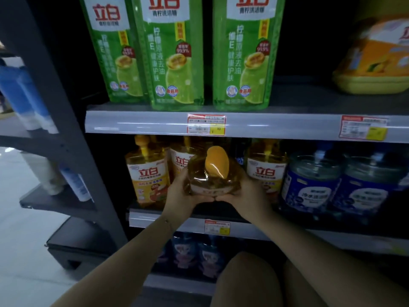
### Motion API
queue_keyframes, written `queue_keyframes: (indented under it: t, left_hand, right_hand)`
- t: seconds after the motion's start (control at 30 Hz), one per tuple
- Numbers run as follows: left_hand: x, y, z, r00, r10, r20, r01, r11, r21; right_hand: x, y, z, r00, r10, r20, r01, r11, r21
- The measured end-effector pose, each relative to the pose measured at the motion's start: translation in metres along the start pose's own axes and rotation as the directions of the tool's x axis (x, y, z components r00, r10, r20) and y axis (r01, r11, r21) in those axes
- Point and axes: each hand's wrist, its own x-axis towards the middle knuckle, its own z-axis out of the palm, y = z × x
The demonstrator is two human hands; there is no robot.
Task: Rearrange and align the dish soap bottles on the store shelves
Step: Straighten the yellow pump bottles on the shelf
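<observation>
Head view shows an amber dish soap bottle (212,185), its orange pump cap (217,162) facing the camera, held just in front of the middle shelf (168,220) in the gap between shelved amber bottles (148,173) of the same brand. The left hand (180,196) and right hand (247,196) each wrap fingers round its body, thumbs nearly meeting on the near side. Full of liquid, it is probably heavy, and the smooth plastic is probably slick, so the broad body looks a safer hold than the pump.

held bottle (212,176) is at the front edge of the middle shelf (166,220), shelf bottles (147,171) behind it both sides, tall bottles (177,54) on the upper shelf (143,125)
</observation>
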Motion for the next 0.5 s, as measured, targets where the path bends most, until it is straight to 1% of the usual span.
queue_keyframes:
  t: [0.1,0.27,0.37,0.43,0.5]
  left_hand:
    - [0.008,-0.017,0.012,0.998,-0.057,0.001,0.057,0.998,-0.028]
    - [0.025,-0.019,0.03,0.994,-0.109,-0.008,0.109,0.994,-0.027]
    - [0.037,-0.02,0.043,0.994,-0.101,-0.038,0.104,0.991,0.081]
    - [0.041,-0.024,0.053,0.989,-0.115,-0.09,0.127,0.982,0.139]
    - [0.044,-0.031,0.063,0.983,-0.112,-0.148,0.141,0.97,0.197]
  right_hand:
    - [0.002,0.022,0.01,0.997,0.074,0.002,-0.074,0.997,-0.025]
    - [0.011,0.032,0.02,0.989,0.124,-0.084,-0.127,0.991,-0.033]
    - [0.013,0.038,0.025,0.981,0.131,-0.14,-0.14,0.989,-0.056]
    - [0.011,0.043,0.029,0.982,0.095,-0.165,-0.115,0.986,-0.117]
    - [0.009,0.046,0.035,0.98,0.097,-0.176,-0.121,0.984,-0.13]
